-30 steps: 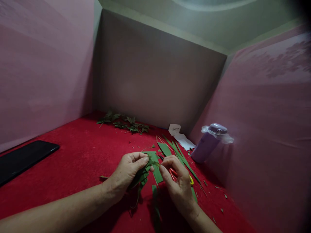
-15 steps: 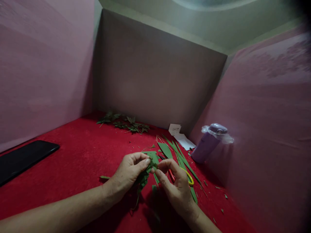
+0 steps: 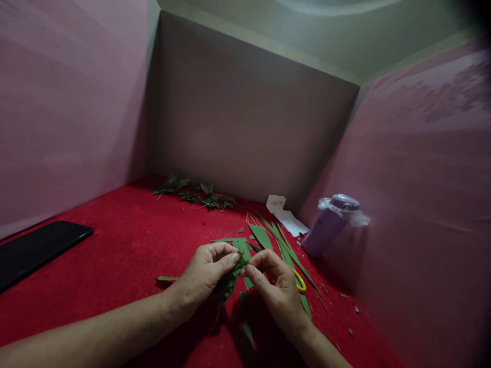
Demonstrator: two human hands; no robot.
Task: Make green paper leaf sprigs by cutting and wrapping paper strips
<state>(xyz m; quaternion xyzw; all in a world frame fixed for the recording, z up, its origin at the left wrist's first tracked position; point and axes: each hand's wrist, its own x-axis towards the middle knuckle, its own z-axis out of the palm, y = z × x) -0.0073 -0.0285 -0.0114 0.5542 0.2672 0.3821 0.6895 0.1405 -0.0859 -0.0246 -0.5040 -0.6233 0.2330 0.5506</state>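
My left hand [image 3: 209, 271] is closed in a pinch on a bunch of folded green leaves [image 3: 229, 285], which hangs down below its thumb. At the bunch's upper right side, my right hand [image 3: 278, 286] has thumb and fingertips pressed together on the leaf edge. Exactly what the right fingertips pinch is too small to make out, but they touch the leaves. Just beyond the hands lie cut pieces of green leaf [image 3: 260, 236]. Scissors with a yellow handle [image 3: 299, 281] lie behind my right hand, partly hidden by it.
A purple bottle [image 3: 324, 230] with clear plastic round its neck stands at the right wall. White papers [image 3: 291, 223] and leafy sprigs [image 3: 209, 197] lie at the back. A black phone-like slab [image 3: 46, 250] rests at left. Leaf scraps dot the red cloth [image 3: 126, 245].
My right hand has closed in on the leaf bunch, its fingertips pinching nearer together. The red part of the scissors handle is now hidden. The left hand keeps its hold, shifted slightly.
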